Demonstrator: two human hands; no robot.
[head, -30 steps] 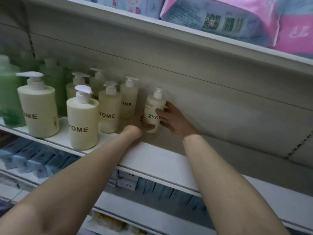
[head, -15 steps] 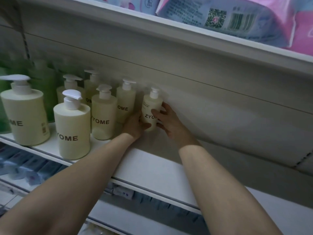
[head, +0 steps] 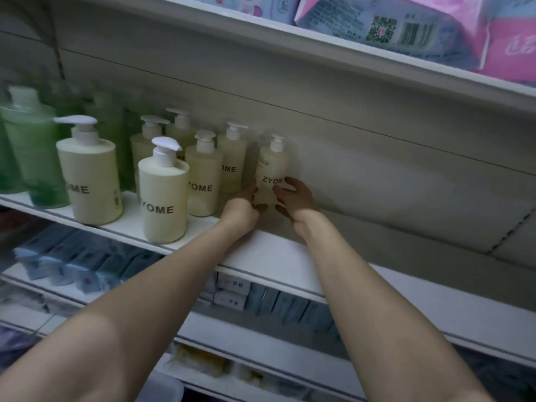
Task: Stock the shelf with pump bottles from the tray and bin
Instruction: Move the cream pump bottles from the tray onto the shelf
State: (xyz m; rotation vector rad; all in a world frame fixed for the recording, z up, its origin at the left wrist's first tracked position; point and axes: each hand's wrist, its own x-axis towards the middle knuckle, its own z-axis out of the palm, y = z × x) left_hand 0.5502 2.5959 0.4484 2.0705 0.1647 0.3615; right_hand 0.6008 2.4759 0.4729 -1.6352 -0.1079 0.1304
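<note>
1. A small pale-yellow pump bottle (head: 272, 172) marked ZYOM stands upright at the back of the white shelf (head: 275, 253), close against the back panel (head: 377, 175).
2. The left hand (head: 243, 206) grips the bottle's lower left side, its thumb curled across the front near the base.
3. The right hand (head: 294, 198) grips the lower right side, fingers curled round the body just under the lettering.
4. Both forearms reach up from the bottom edge of the view and cross the shelf's front edge.
5. Just left of the held bottle stands a slim pump bottle (head: 232, 163) of the same pale yellow, and in front of that one another slim bottle (head: 203, 181) marked YOME; the left hand lies near the foot of these two.
6. Two more slim bottles (head: 162, 134) stand behind, toward the back panel.
7. Near the shelf's front edge stands a wide pump bottle (head: 163, 195) with a white pump head, and farther left a second wide bottle (head: 90, 175) of the same kind.
8. Green bottles (head: 32, 152), blurred, fill the shelf's left end.
9. To the right of the held bottle the shelf surface shows bare white.
10. The shelf above carries pink and blue soft packs (head: 435, 33), one with a barcode and a square code.
11. The shelf below holds rows of small bluish boxes (head: 87, 265), too blurred to read.
</note>
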